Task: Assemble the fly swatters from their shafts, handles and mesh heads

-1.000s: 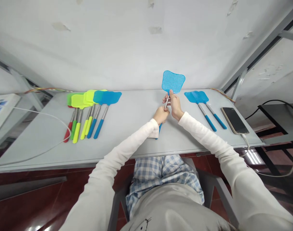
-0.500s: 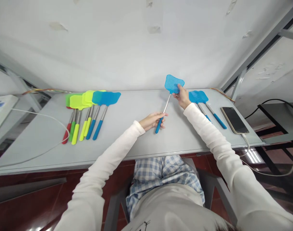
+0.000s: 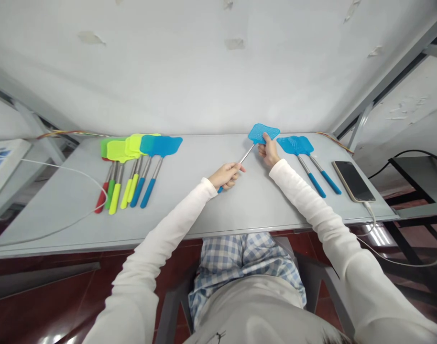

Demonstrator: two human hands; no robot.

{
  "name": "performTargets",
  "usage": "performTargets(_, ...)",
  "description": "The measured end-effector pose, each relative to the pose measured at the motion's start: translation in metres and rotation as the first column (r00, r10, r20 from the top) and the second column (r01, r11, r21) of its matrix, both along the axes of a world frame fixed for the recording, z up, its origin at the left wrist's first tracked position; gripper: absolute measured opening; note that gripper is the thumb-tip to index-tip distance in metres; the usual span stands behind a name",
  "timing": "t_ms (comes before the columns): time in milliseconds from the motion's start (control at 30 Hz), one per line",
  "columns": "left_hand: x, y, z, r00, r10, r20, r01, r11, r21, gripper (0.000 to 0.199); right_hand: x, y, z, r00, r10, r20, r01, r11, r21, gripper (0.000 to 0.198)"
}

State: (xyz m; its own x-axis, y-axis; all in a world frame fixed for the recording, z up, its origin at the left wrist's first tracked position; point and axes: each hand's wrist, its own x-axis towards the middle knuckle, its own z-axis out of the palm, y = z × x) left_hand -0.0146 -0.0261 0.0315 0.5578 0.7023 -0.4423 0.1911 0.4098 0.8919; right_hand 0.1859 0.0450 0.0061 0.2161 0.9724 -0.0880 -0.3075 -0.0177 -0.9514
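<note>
The left hand (image 3: 225, 176) is closed around the lower part of one blue fly swatter (image 3: 260, 131), whose handle tip pokes out below the fist; the right hand (image 3: 269, 152) pinches its mesh head at the lower right edge, thumb on top; its metal shaft slants between the hands, over the table (image 3: 190, 205); near the right hand lie two blue swatters (image 3: 292, 144), then one phone (image 3: 354, 181); well to the left, seven overlapping swatters (image 3: 120, 152) show one red, one green, three yellow and two blue handles.
</note>
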Motion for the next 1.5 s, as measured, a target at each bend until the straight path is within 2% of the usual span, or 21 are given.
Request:
performTargets(367, 0.005, 0.014, 0.003, 0.995, -0.089, -0.034, 0.089, 0.996, 0.000, 0.025, -0.010, -0.031, -0.005, 0.998, -0.002, -0.065, -0.002, 0.999, -0.049, 0.058)
performTargets(567, 0.023, 0.005, -0.005, 0.999, -0.002, 0.042, 0.003, 1.000, -0.029, 0.022, -0.007, -0.038, 0.005, 0.993, 0.114, 0.012, -0.110, 0.979, -0.174, 0.055)
performTargets(633, 0.034, 0.000, -0.010, 0.996, 0.067, 0.062, -0.066, 0.998, -0.014, 0.010, -0.014, -0.045, 0.008, 0.981, 0.174, 0.081, -0.157, 0.971, -0.180, 0.045)
performTargets(667, 0.040, -0.002, -0.012, 0.992, 0.103, 0.066, -0.103, 0.995, -0.008, 0.011, -0.018, -0.049, 0.009, 0.968, 0.206, 0.144, -0.181, 0.969, -0.170, 0.040)
performTargets(733, 0.049, -0.006, -0.016, 0.985, 0.153, 0.073, -0.153, 0.988, -0.014, 0.029, -0.025, -0.058, 0.011, 0.929, 0.235, 0.287, -0.196, 0.968, -0.159, 0.031)
performTargets(833, 0.060, -0.012, -0.016, 0.975, 0.174, 0.136, -0.168, 0.984, -0.051, 0.044, -0.030, -0.068, 0.009, 0.865, 0.139, 0.482, -0.068, 0.984, -0.162, 0.032)
performTargets(900, 0.066, -0.016, -0.014, 0.968, 0.165, 0.187, -0.154, 0.986, -0.068, 0.048, -0.029, -0.070, 0.006, 0.826, 0.086, 0.556, 0.000, 0.988, -0.152, 0.038)
performTargets(1000, 0.068, -0.022, -0.011, 0.975, 0.117, 0.188, -0.107, 0.992, -0.062, 0.060, -0.018, -0.070, -0.002, 0.802, 0.124, 0.584, -0.045, 0.988, -0.147, 0.032)
performTargets(1067, 0.063, -0.025, -0.012, 0.990, 0.052, 0.132, -0.048, 0.998, -0.029, 0.065, -0.005, -0.068, -0.007, 0.759, 0.100, 0.643, -0.048, 0.994, -0.098, 0.024)
performTargets(1133, 0.047, -0.027, -0.016, 0.998, -0.015, 0.059, 0.012, 0.999, 0.047, 0.061, 0.012, -0.066, -0.010, 0.679, 0.039, 0.733, -0.014, 0.999, -0.040, 0.021)
performTargets(1200, 0.021, -0.025, -0.021, 0.999, -0.029, -0.028, 0.034, 0.980, 0.194, 0.048, 0.032, -0.068, -0.012, 0.586, 0.020, 0.810, -0.002, 1.000, -0.023, 0.022)
performTargets(1233, 0.005, -0.023, -0.023, 0.996, 0.013, -0.083, 0.012, 0.954, 0.300, 0.042, 0.042, -0.069, -0.013, 0.538, 0.023, 0.842, -0.010, 1.000, -0.020, 0.023)
performTargets(1267, -0.013, -0.019, -0.025, 0.985, 0.094, -0.147, -0.021, 0.899, 0.436, 0.038, 0.051, -0.072, -0.013, 0.486, 0.020, 0.874, -0.020, 1.000, -0.012, 0.023)
performTargets(1300, -0.032, -0.015, -0.026, 0.947, 0.221, -0.234, -0.046, 0.812, 0.582, 0.034, 0.059, -0.074, -0.013, 0.429, 0.013, 0.903, -0.029, 1.000, 0.000, 0.024)
performTargets(1333, -0.050, -0.009, -0.027, 0.869, 0.376, -0.323, -0.048, 0.711, 0.701, 0.032, 0.065, -0.077, -0.014, 0.364, -0.003, 0.931, -0.030, 0.999, 0.015, 0.024)
performTargets(1400, -0.086, 0.001, -0.027, 0.635, 0.620, -0.460, 0.052, 0.560, 0.827, 0.035, 0.076, -0.082, -0.014, 0.231, -0.033, 0.972, -0.014, 0.999, 0.037, 0.026)
performTargets(1467, -0.116, 0.009, -0.028, 0.379, 0.755, -0.536, 0.103, 0.541, 0.835, 0.041, 0.083, -0.086, -0.015, 0.108, -0.045, 0.993, 0.007, 0.999, 0.044, 0.026)
performTargets(1500, -0.128, 0.012, -0.029, 0.294, 0.781, -0.551, 0.110, 0.545, 0.831, 0.044, 0.087, -0.088, -0.015, 0.059, -0.042, 0.997, 0.017, 0.999, 0.041, 0.025)
